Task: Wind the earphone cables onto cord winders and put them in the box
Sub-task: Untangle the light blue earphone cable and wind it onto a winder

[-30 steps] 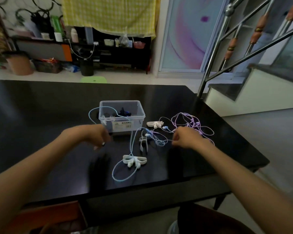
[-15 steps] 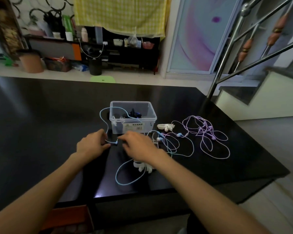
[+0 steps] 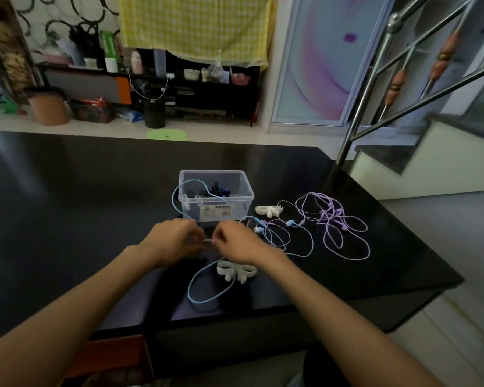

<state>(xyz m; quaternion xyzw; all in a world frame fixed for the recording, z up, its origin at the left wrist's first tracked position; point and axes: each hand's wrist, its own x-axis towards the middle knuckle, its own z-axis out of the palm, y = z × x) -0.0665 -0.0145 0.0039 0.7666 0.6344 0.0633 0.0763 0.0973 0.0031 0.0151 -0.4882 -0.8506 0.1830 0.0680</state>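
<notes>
Left hand (image 3: 173, 238) and right hand (image 3: 236, 241) pinch the blue earphone cable (image 3: 207, 298) between curled fingertips — a white cord winder (image 3: 236, 270) lies just below them.

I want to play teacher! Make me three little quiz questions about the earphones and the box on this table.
1. True or false: the purple earphone cable is already wound onto a winder.
2. Which colour cable loops over the rim of the clear box? A) blue B) purple C) green
3. How many white cord winders lie on the black table?

Key
1. False: it lies loose, right of the box.
2. A: the blue cable, which the left hand and right hand pinch between them.
3. Two: the near winder and the far winder.
</notes>
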